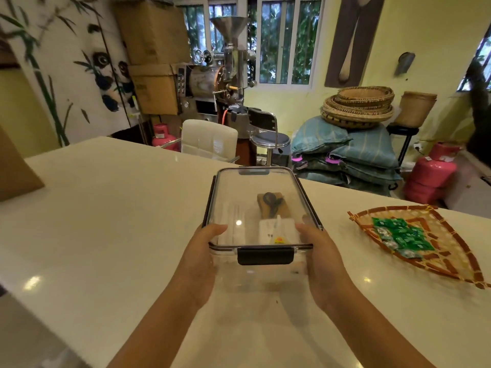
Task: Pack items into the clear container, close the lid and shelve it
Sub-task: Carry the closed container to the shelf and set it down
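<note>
Both hands, left hand (200,264) and right hand (320,264), grip the lidded clear container (261,208) over a glossy white counter (106,221), woven tray (425,243) right, sacks (350,152) far behind.

Daylight is coming in through the barred window (279,41), washing the room evenly. Small highlights are glinting on the glossy countertop (111,213) below it, and 1 more on the clear lid (255,205). Shadows are staying faint. Straight lines are bowing toward the edges, and the margins far from the window are smearing with blur.
</note>
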